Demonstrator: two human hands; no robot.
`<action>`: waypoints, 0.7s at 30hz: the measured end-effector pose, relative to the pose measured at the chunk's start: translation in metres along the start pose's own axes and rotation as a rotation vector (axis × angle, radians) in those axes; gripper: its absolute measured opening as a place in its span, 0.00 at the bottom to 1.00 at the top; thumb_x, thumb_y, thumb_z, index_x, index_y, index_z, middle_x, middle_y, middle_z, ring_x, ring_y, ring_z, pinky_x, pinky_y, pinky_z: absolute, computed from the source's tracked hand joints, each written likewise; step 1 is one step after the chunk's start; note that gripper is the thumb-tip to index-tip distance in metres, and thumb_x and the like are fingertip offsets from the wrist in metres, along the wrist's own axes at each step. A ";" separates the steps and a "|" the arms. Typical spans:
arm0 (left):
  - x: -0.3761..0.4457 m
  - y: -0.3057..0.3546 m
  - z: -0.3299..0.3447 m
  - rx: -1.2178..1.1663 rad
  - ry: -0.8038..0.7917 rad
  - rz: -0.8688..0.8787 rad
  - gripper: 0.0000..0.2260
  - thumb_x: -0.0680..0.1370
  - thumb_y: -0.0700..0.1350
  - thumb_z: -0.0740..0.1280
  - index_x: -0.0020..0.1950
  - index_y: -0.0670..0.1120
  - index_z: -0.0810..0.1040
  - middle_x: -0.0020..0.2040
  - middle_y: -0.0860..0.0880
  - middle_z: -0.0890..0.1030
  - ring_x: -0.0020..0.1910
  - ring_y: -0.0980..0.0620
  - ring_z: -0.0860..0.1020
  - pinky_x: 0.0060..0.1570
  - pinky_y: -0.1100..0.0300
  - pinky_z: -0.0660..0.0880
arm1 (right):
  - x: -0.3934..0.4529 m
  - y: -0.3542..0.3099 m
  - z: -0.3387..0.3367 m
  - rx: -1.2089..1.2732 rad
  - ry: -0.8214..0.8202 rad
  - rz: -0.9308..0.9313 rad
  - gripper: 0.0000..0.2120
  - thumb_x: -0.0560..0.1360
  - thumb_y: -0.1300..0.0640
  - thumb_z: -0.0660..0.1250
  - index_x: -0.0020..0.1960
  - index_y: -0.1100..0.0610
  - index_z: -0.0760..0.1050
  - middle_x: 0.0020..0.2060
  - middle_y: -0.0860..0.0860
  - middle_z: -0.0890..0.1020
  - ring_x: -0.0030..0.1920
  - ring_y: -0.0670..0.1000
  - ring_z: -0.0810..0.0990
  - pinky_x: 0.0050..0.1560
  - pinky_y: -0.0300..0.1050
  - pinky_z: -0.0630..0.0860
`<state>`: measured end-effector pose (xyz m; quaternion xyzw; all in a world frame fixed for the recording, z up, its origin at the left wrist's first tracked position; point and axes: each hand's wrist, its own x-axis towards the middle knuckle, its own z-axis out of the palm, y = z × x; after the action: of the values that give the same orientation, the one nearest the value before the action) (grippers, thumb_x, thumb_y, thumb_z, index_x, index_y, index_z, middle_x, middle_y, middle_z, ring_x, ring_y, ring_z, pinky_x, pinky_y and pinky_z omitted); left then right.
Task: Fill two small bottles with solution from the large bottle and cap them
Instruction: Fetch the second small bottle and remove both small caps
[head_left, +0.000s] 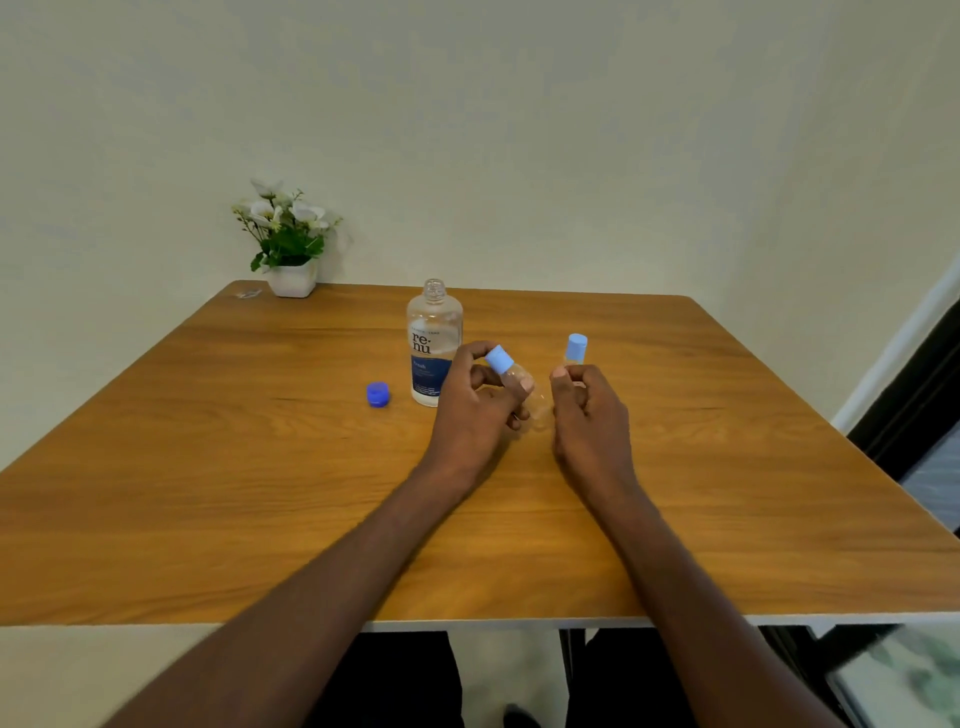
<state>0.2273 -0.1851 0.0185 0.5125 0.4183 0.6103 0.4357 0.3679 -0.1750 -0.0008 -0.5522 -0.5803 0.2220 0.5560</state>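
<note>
Holding one capped small bottle (521, 383) per grip, hands (475, 410) (589, 415) flank the uncapped "re-nu" bottle (432, 345).

Table (208, 467) wood-grain, satin; large bottle (434, 322) clear glossy plastic; blue cap (378, 394) smooth plastic.

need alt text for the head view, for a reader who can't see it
Each hand holds a small clear bottle with a light blue cap: left hand, right hand. Behind them on the wooden table stands the large solution bottle, uncapped, its blue cap lying beside it.
</note>
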 end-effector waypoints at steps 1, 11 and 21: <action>0.000 0.001 -0.001 -0.029 0.002 -0.014 0.21 0.79 0.39 0.74 0.70 0.47 0.71 0.55 0.39 0.82 0.35 0.54 0.81 0.36 0.63 0.79 | 0.000 0.000 -0.001 -0.002 -0.007 0.002 0.16 0.85 0.41 0.60 0.52 0.50 0.80 0.31 0.48 0.79 0.31 0.49 0.75 0.36 0.53 0.76; 0.008 -0.009 -0.008 -0.151 -0.036 -0.079 0.08 0.85 0.45 0.66 0.60 0.42 0.77 0.43 0.44 0.85 0.37 0.48 0.82 0.38 0.57 0.80 | 0.007 0.002 -0.010 0.295 -0.300 0.164 0.13 0.82 0.49 0.71 0.56 0.58 0.84 0.40 0.59 0.87 0.40 0.62 0.83 0.46 0.59 0.81; 0.008 -0.007 -0.004 -0.120 -0.052 -0.107 0.11 0.84 0.40 0.66 0.66 0.42 0.74 0.45 0.42 0.85 0.35 0.45 0.83 0.35 0.52 0.83 | 0.007 0.005 -0.010 0.286 -0.159 0.185 0.11 0.83 0.51 0.70 0.50 0.60 0.83 0.32 0.55 0.81 0.30 0.52 0.77 0.29 0.39 0.71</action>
<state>0.2235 -0.1761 0.0137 0.4783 0.3963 0.5965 0.5083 0.3806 -0.1709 0.0009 -0.4992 -0.5315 0.3954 0.5585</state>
